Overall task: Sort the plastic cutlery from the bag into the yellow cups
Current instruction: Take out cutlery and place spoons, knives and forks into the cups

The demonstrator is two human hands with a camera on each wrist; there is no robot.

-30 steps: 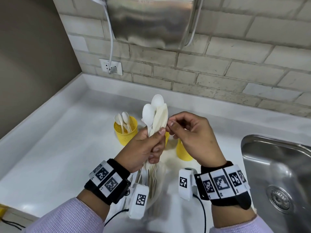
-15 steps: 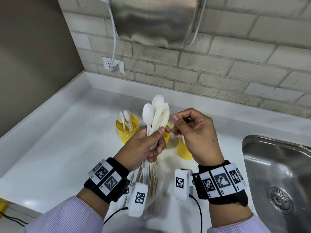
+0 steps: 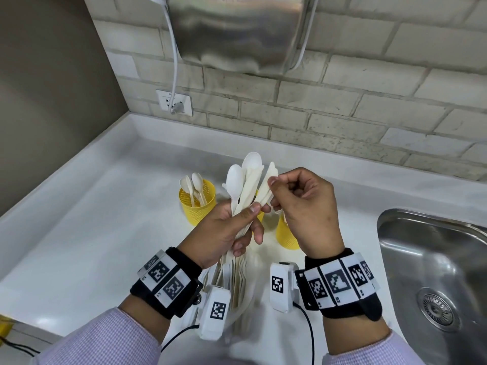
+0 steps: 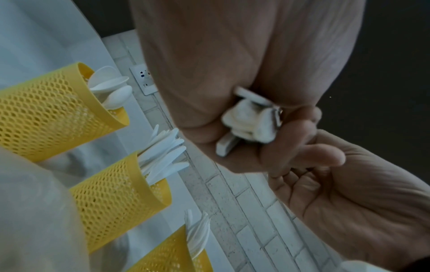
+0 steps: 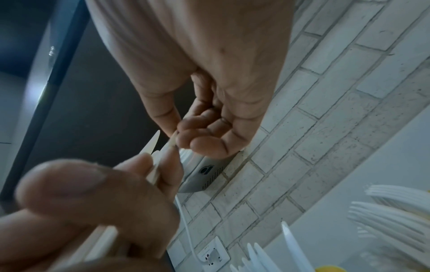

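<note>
A fanned bundle of white plastic spoons and knives (image 3: 246, 188) is gripped at mid-frame of the head view by the left hand (image 3: 226, 233), thumb across the front and fingers curled round the handles. The handle ends are seen bunched in its palm in the left wrist view. The right hand (image 3: 305, 209), just right of the bundle, is curled, and a single white plastic knife (image 3: 267, 188) at the bundle's right edge is pinched between its thumb and forefinger; the pinch is confirmed in the right wrist view.

Behind the hands, three yellow perforated plastic cups stand in a row on the white counter (image 3: 92, 219). The left cup (image 3: 197, 204) holds white spoons. The middle cup (image 4: 121, 198) and the right cup (image 3: 286, 234) are mostly hidden in the head view; in the left wrist view white knives are seen in the middle one and white forks in the third.

A clear plastic bag of further cutlery (image 3: 237, 280) lies low in the frame between the wrists. A steel sink (image 3: 434, 272) occupies the right edge, and a white wall socket (image 3: 174, 103) sits at upper left.
</note>
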